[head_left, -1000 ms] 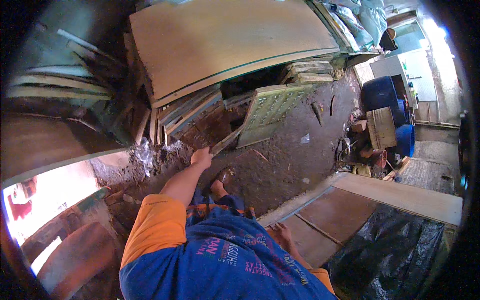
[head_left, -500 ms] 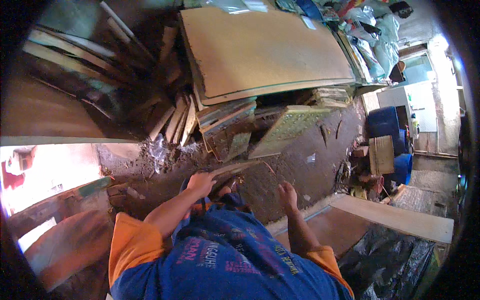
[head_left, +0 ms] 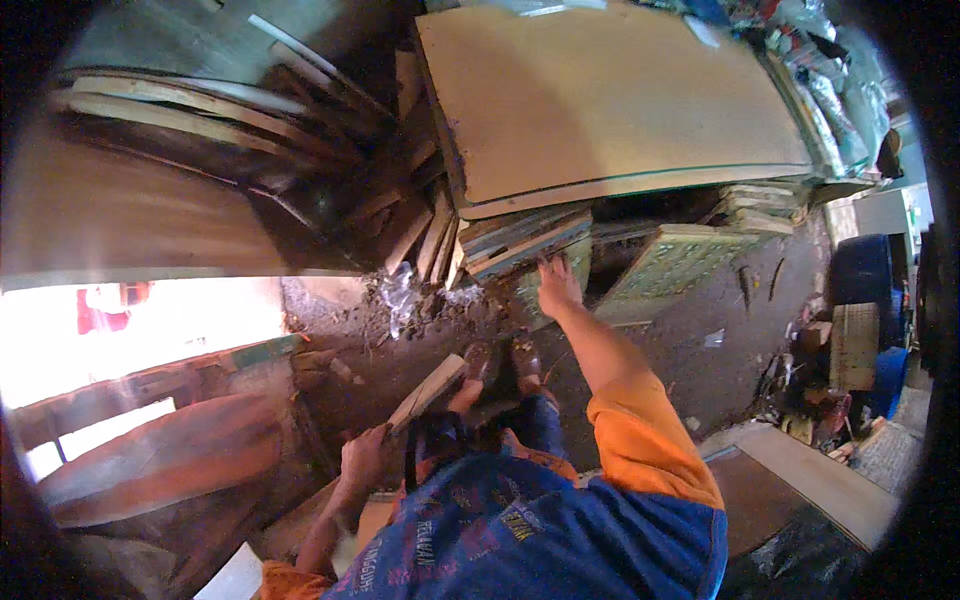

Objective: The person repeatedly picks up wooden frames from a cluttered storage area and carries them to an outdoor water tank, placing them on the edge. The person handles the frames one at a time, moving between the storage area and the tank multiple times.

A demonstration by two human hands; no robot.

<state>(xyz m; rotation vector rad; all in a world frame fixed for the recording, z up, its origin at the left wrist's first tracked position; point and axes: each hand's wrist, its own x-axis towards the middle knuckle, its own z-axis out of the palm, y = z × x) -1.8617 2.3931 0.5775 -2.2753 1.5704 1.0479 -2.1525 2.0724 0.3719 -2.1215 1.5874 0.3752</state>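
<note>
Low on the left, my left hand [head_left: 365,457] is closed around one end of a short wooden plank [head_left: 428,392], whose other end points up and away toward my feet. My right arm is stretched forward. At its end my right hand [head_left: 560,290] has its fingers extended against the greenish lower face of a leaning board [head_left: 577,262], just below a stack of wooden strips [head_left: 525,240]. Whether the fingertips press on the board or only hover over it is hard to make out. To the right of that hand another speckled, worn board [head_left: 680,262] leans at a slant.
A large tan panel [head_left: 620,110] lies across the pile ahead. Long timbers [head_left: 180,115] are heaped at the far left, with upright offcuts [head_left: 437,235] nearer. Blue drums [head_left: 862,270] stand at the right, and plastic bags [head_left: 835,90] sit behind. My feet [head_left: 525,360] are on dark ground.
My left hand has drawn the plank back and to the left, toward my body. My right hand has reached forward from the open ground to the leaning boards. The view has shifted left.
</note>
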